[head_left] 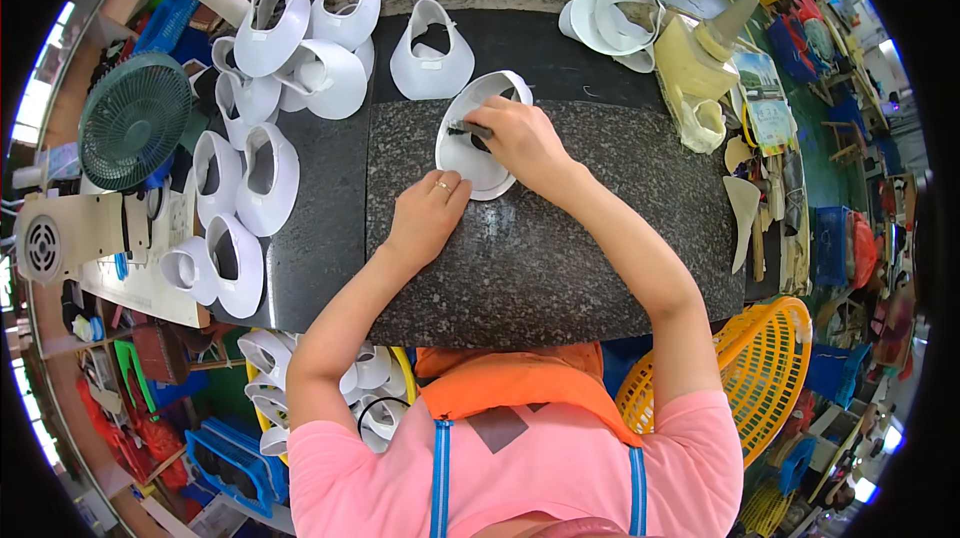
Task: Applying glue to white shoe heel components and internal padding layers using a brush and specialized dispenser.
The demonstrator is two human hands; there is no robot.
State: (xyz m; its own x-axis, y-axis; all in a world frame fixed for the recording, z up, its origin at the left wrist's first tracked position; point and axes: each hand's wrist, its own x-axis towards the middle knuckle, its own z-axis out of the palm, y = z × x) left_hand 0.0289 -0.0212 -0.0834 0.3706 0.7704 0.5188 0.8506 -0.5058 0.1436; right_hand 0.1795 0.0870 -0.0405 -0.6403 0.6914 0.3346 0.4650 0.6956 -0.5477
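The white shoe upper [487, 178] lies on the worktop [560, 268] in front of the person, presumably for easy reach. The left hand [430, 213] meets its near edge, likely to steady it (whether that grip pinches or merely presses, I cannot tell). The right hand [520, 141] has its grip closed round a small dark tool [471, 129], angled over the upper's inside.

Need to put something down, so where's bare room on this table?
Slab: bare between left forearm and right forearm, and from right forearm to yellow bottle. Crowded: left side, with visors beside the fan; far right corner, with caps.
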